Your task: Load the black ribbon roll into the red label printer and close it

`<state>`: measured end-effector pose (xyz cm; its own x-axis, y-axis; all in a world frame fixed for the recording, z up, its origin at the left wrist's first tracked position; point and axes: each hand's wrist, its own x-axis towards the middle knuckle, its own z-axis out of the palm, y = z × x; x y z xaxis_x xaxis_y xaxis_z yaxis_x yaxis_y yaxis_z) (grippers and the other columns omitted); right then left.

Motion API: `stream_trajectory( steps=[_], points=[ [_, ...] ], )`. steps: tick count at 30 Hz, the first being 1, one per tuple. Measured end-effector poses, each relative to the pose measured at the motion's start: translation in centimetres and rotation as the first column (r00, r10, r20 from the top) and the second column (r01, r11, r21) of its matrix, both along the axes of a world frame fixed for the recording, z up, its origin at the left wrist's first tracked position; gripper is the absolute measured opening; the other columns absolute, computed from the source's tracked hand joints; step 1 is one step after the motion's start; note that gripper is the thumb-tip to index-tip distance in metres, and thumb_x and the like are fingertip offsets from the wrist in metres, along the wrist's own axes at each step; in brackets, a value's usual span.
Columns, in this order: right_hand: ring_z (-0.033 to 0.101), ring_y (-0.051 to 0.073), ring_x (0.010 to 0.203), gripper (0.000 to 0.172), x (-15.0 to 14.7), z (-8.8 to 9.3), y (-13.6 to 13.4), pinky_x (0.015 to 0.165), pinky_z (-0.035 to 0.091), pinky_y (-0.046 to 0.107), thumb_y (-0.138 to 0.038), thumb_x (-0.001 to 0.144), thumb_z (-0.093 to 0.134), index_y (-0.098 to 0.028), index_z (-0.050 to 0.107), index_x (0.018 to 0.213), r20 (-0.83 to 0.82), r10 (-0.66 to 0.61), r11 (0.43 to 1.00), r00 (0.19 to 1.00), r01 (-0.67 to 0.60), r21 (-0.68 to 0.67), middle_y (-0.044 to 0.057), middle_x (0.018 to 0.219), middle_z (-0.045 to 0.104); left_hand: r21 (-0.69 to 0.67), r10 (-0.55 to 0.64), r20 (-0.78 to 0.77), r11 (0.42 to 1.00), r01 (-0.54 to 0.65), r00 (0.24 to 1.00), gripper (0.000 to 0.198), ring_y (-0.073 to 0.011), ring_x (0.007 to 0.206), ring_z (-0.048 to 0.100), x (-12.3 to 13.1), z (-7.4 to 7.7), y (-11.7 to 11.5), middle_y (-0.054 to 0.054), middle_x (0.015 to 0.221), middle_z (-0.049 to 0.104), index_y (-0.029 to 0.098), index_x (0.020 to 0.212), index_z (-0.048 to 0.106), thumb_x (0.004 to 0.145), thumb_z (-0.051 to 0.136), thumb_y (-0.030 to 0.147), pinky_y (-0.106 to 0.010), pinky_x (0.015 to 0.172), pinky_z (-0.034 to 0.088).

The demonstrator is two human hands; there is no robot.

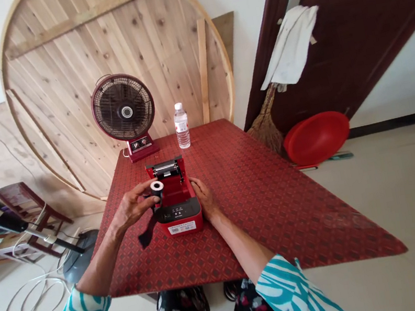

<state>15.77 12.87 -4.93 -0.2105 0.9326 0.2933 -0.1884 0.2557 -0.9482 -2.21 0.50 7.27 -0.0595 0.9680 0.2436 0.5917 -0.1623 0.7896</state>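
Observation:
On the table sits a red and black label printer [180, 210], its lid raised at the back to bare a roller and a hollow red bay. My left hand [134, 206] pinches a small black ribbon roll [156, 188] with a white core, over the bay's left edge. A loose black tail hangs from the roll past the printer's left side and down to the table. Against the printer's right side my right hand [205, 198] is closed, fingers bent along the casing; some fingertips are hidden.
A red patterned cloth covers the table [264, 209]. Behind the printer stand a maroon fan [124, 108] and a water bottle [182, 127]. A red basin [318, 137] and a straw broom [267, 121] are beyond the right edge. White cable [35, 295] lies coiled on the left floor.

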Motion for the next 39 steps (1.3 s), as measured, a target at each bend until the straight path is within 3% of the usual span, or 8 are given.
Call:
stream_trajectory(
  steps=[5, 10, 16, 22, 27, 30, 34, 39],
  points=[
    [0.058, 0.020, 0.104, 0.034, -0.5, -0.6, 0.5, 0.096, 0.041, 0.037, -0.042, 0.083, 0.044, -0.024, 0.064, 0.104, -0.001, 0.001, 1.000, 1.000, -0.001, 0.012, 0.004, 0.109, 0.067, -0.078, -0.086, -0.324, 0.995, 0.064, 0.942, 0.034, -0.0176, 0.087, 0.063, 3.1, 0.8, 3.2, -0.002, 0.098, 0.069, 0.020, 0.108, 0.061, 0.075, 0.064, 0.030, -0.028, 0.081, 0.048],
    [0.059, 0.020, 0.104, 0.035, -0.8, -0.8, 0.7, 0.095, 0.041, 0.037, -0.041, 0.084, 0.043, -0.022, 0.064, 0.104, -0.028, -0.004, 0.999, 1.000, 0.005, 0.044, 0.005, 0.108, 0.067, -0.211, -0.114, -0.555, 0.977, -0.007, 0.824, 0.029, -0.0202, 0.090, 0.064, 4.3, 0.8, 5.3, -0.003, 0.102, 0.070, 0.023, 0.103, 0.066, 0.074, 0.064, 0.022, -0.028, 0.081, 0.047],
    [0.059, 0.019, 0.104, 0.033, -1.0, -0.8, 0.8, 0.095, 0.042, 0.035, -0.041, 0.084, 0.044, -0.025, 0.065, 0.102, -0.050, -0.009, 0.998, 0.999, 0.012, 0.053, 0.003, 0.107, 0.068, -0.282, -0.089, -0.657, 0.950, -0.134, 0.749, 0.031, -0.0244, 0.094, 0.064, 4.6, 2.0, 5.6, -0.003, 0.101, 0.071, 0.029, 0.100, 0.069, 0.071, 0.066, 0.019, -0.031, 0.083, 0.044],
    [0.059, 0.019, 0.103, 0.032, -0.9, -0.7, 0.9, 0.096, 0.042, 0.036, -0.040, 0.083, 0.043, -0.026, 0.065, 0.101, -0.039, -0.018, 0.999, 0.999, 0.020, 0.051, 0.003, 0.106, 0.068, -0.288, -0.126, -0.751, 0.946, -0.149, 0.649, 0.030, -0.0299, 0.102, 0.061, 5.2, 1.1, 6.1, -0.006, 0.106, 0.070, 0.029, 0.097, 0.071, 0.070, 0.065, 0.018, -0.037, 0.087, 0.042],
    [0.059, 0.019, 0.105, 0.032, -0.7, -0.7, 0.8, 0.097, 0.042, 0.036, -0.041, 0.084, 0.043, -0.026, 0.065, 0.103, -0.035, -0.007, 0.999, 0.999, 0.009, 0.048, 0.002, 0.108, 0.068, -0.433, -0.267, -0.618, 0.901, -0.037, 0.740, 0.014, -0.0262, 0.090, 0.064, 4.9, 0.6, 8.1, -0.004, 0.081, 0.073, 0.026, 0.071, 0.071, 0.066, 0.065, 0.015, -0.032, 0.082, 0.044],
    [0.059, 0.019, 0.105, 0.033, -0.7, -0.8, 0.8, 0.096, 0.042, 0.036, -0.041, 0.084, 0.043, -0.026, 0.065, 0.103, -0.025, -0.003, 0.999, 1.000, 0.004, 0.038, 0.003, 0.108, 0.068, -0.465, -0.342, -0.512, 0.882, 0.081, 0.788, 0.011, -0.0231, 0.087, 0.065, 4.1, 1.0, 8.0, -0.004, 0.084, 0.073, 0.024, 0.072, 0.071, 0.072, 0.061, 0.020, -0.029, 0.080, 0.046],
    [0.059, 0.019, 0.104, 0.033, -0.8, -0.8, 0.9, 0.095, 0.042, 0.036, -0.041, 0.084, 0.043, -0.025, 0.064, 0.104, -0.026, -0.001, 0.999, 1.000, 0.002, 0.044, 0.003, 0.108, 0.068, -0.297, -0.205, -0.294, 0.948, 0.115, 0.933, 0.029, -0.0210, 0.093, 0.063, 3.0, 0.5, 5.2, -0.004, 0.102, 0.071, 0.022, 0.102, 0.069, 0.079, 0.057, 0.037, -0.030, 0.086, 0.047],
    [0.058, 0.020, 0.106, 0.034, -0.4, -0.7, 0.4, 0.097, 0.041, 0.037, -0.043, 0.084, 0.045, -0.024, 0.064, 0.104, -0.032, 0.003, 1.000, 0.999, -0.003, 0.024, 0.003, 0.110, 0.067, 0.023, -0.071, -0.128, 0.997, 0.075, 0.989, 0.034, -0.0219, 0.094, 0.062, 3.1, -2.1, 0.7, -0.010, 0.096, 0.069, 0.018, 0.085, 0.069, 0.086, 0.049, 0.045, -0.034, 0.086, 0.048]
  ],
)
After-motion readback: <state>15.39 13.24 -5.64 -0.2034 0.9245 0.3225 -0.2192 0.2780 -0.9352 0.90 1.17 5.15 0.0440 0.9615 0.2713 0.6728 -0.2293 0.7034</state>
